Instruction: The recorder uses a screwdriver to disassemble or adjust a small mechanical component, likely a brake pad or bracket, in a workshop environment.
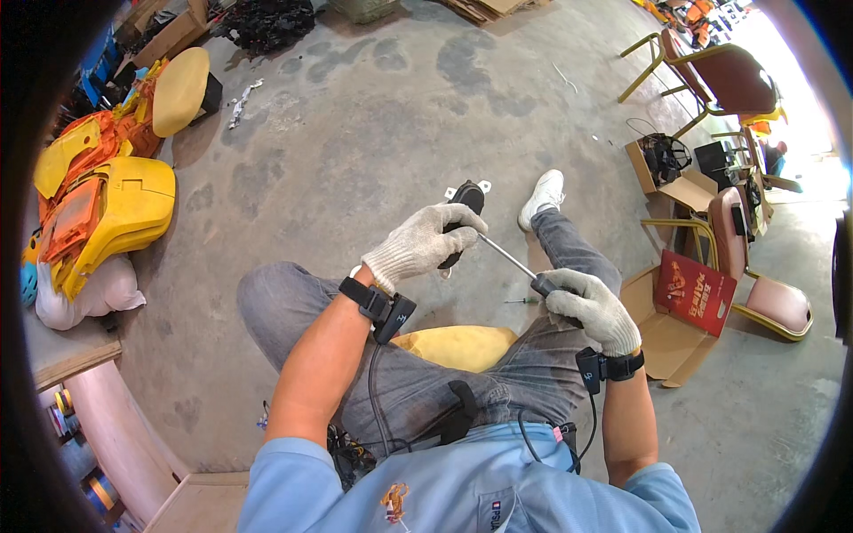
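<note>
The right hand (pixel 591 311), in a knitted glove, is clamped around the dark handle of a screwdriver (pixel 508 256), whose long axis slants forward and left toward the left hand (pixel 426 242). The left hand, gloved too, is closed over a black part (pixel 468 197) with pale tabs at its ends; the part is held in the air, ahead and to the left of the right hand, its length running roughly away from the body and crossing the shaft's line. The left fingers lie near the shaft's far end, so I cannot tell whether the tip touches the part. Below, a yellow seat (pixel 453 348) shows between the legs. To the right, an open cardboard box (pixel 668 358) has a red panel standing at its far side; farther off, a smaller box (pixel 639 169) holds tangled black things.
</note>
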`<state>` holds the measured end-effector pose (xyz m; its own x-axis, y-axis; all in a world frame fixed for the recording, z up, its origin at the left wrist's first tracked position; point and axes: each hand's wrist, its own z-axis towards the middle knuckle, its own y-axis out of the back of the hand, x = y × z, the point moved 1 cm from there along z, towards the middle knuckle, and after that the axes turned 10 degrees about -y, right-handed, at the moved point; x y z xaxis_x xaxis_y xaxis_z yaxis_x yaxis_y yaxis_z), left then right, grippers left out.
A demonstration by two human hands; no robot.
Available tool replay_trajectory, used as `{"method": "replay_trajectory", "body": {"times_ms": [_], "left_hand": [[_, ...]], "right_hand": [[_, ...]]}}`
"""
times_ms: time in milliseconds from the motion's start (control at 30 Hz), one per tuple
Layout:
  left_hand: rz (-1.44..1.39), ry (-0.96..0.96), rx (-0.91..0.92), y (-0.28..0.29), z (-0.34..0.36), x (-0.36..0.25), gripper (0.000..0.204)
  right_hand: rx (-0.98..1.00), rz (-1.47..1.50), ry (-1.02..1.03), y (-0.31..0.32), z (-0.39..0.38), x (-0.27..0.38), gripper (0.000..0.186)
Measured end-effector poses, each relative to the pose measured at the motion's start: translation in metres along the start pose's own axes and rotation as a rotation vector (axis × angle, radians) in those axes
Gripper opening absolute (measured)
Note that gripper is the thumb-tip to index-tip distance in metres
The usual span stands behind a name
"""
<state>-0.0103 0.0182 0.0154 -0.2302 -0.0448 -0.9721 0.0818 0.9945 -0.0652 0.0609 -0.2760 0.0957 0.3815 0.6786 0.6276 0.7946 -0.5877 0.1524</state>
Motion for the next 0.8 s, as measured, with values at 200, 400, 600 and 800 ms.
{"method": "replay_trajectory", "body": {"times_ms": [200, 400, 600, 800], "left_hand": [[0.033, 0.032, -0.007, 0.0007, 0.0005, -0.0012, 0.019], [-0.059, 0.023, -0.055, 0.0014, 0.0, 0.0001, 0.02], [-0.083, -0.011, -0.059, 0.001, 0.001, 0.0002, 0.021], [-0.056, -0.02, -0.055, -0.0005, 0.0033, 0.003, 0.022]], "right_hand": [[-0.003, 0.006, -0.003, -0.0009, -0.0012, 0.0007, 0.044], [-0.028, 0.034, 0.009, -0.0015, -0.0038, 0.0013, 0.043], [-0.029, -0.013, -0.011, 0.0003, -0.0044, 0.0031, 0.046], [-0.026, -0.014, -0.001, 0.0002, -0.0031, 0.0038, 0.047]]}}
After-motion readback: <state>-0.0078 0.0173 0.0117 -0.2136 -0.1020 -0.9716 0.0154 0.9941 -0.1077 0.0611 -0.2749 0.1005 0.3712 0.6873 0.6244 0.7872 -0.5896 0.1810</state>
